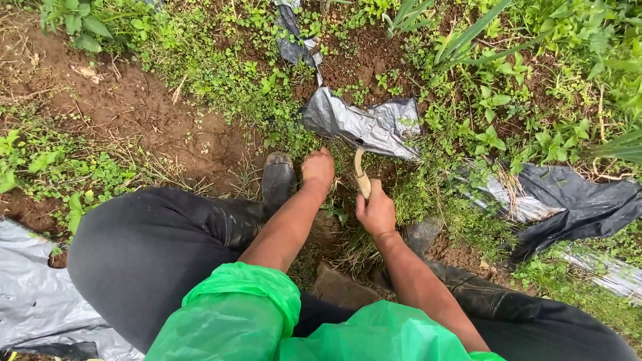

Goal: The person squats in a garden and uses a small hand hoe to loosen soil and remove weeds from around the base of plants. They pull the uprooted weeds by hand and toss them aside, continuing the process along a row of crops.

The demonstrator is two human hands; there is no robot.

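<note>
Tool (362, 175): my right hand (376, 212) clamped its handle, shaft pointing away toward the plastic (364, 125); my left hand (317, 168) fisted just beside, contents indeterminable.

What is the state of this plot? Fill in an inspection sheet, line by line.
Surface: bare brown soil among weeds.
Job's things: wooden-handled tool, blade hidden under the grey plastic sheet.
Clutter: torn sheet pieces right and lower left.
Grips: left hand fisted at the sheet's edge, contents hidden; right hand shut on the tool.
Cables: nothing seen.
Surroundings: rubber boot, dark trousers, green sleeves.
</note>
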